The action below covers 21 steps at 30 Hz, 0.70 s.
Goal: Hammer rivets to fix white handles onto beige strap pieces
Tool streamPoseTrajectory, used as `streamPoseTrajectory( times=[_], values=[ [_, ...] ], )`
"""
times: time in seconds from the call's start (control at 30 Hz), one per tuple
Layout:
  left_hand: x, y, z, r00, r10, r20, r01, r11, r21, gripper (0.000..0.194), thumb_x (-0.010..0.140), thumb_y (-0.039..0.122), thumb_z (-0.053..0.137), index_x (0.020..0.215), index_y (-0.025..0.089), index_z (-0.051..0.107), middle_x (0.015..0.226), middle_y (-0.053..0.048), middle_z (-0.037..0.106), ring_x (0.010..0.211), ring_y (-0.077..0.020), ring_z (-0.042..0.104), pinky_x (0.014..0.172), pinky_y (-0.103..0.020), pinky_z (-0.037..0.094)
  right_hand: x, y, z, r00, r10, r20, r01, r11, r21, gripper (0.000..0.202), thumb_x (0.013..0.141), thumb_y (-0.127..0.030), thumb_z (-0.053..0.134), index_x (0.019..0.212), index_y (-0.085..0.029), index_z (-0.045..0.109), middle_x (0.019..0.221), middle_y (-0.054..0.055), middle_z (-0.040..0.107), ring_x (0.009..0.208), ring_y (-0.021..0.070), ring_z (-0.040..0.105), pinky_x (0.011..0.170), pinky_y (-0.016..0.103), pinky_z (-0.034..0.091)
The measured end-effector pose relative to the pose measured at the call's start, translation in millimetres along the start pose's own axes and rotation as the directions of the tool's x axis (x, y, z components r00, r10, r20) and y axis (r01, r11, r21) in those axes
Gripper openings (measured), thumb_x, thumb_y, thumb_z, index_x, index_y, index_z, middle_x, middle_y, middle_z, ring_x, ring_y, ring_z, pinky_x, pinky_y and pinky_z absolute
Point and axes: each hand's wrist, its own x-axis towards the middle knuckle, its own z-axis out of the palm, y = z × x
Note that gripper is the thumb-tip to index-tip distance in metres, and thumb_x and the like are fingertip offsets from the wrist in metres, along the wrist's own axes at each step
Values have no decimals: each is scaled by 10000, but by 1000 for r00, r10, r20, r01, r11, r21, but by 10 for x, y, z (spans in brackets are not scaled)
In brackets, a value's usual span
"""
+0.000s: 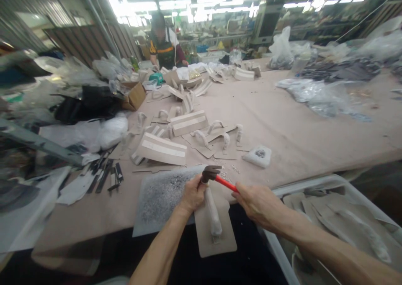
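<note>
One left hand (192,194), one right hand (256,200), one red-handled hammer (226,183), one handled panel (212,211) under it, one speckled board (160,199), one dark-patched block (258,156), one cardboard box (135,96), one plastic tub (278,253), one co-worker (165,46) — more than ten other panels (189,123), overlapping too much to number exactly

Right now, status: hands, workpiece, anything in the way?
Right hand grips hammer. Left hand at far end of handled panel, hammer head alongside. Other panels beyond.

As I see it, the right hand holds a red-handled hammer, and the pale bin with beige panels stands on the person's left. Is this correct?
Not quite: the pale bin with the beige panels stands on the person's right, as the head view shows. The right hand does hold the red-handled hammer.
</note>
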Motion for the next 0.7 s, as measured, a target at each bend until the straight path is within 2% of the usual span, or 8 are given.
streamPoseTrajectory(
  times=[0.23,0.33,0.4,0.47,0.53,0.57,0.63,0.7],
  values=[
    [-7,-22,10,999,-51,12,52,995,-84,164,859,258,607,985,198,694,835,-18,693,770,-176,637,741,-260,497,318,541,410,932,329,151,-345,934,95,337,1045,-347,328,981,-158,600,820,83,680,763,206,635,658,290,376],
    [-5,-26,4,998,-65,0,64,992,-105,170,841,256,625,982,193,696,844,-20,700,771,-174,646,743,-260,508,388,568,591,944,329,3,-329,944,-6,296,989,-274,438,1176,-93,578,1072,182,662,959,276,630,785,354,437],
    [-6,-17,3,997,-76,-20,73,990,-120,173,826,258,642,975,194,701,860,-18,713,776,-173,656,751,-262,516,355,431,627,976,134,-171,-144,988,-48,427,923,-185,499,1341,-97,501,1292,221,568,1137,311,560,906,418,438],
    [-4,-10,15,995,-91,-46,84,987,-138,175,802,260,665,960,195,704,845,-12,722,762,-168,662,743,-258,523,292,211,612,953,-210,-220,193,976,-97,531,876,-121,511,1404,-156,469,1420,188,482,1241,304,480,986,441,409],
    [10,-15,41,989,-124,-77,109,977,-182,187,770,271,699,937,188,700,814,-10,727,741,-164,667,722,-253,531,245,-31,594,843,-525,-117,511,849,-134,421,874,-135,522,1290,-188,563,1390,139,509,1198,280,485,961,421,420],
    [26,-22,55,983,-155,-98,130,966,-222,205,752,284,720,929,183,697,805,-13,732,733,-165,672,711,-252,536,237,-142,598,785,-617,-55,605,782,-152,315,884,-163,532,1188,-186,610,1326,124,547,1137,271,504,919,410,433],
    [80,-27,61,957,-247,-153,184,923,-339,268,716,325,761,921,170,687,817,-30,749,733,-171,691,700,-257,551,253,-325,629,737,-676,11,663,720,-204,153,910,-216,534,1019,-179,634,1209,112,594,1018,259,526,838,402,445],
    [162,10,9,914,-342,-217,214,862,-459,324,690,364,793,910,155,679,826,-47,759,737,-177,709,701,-265,562,297,-446,661,754,-657,4,636,729,-254,132,924,-229,515,977,-171,622,1159,119,608,938,254,538,782,400,445]
  ],
)
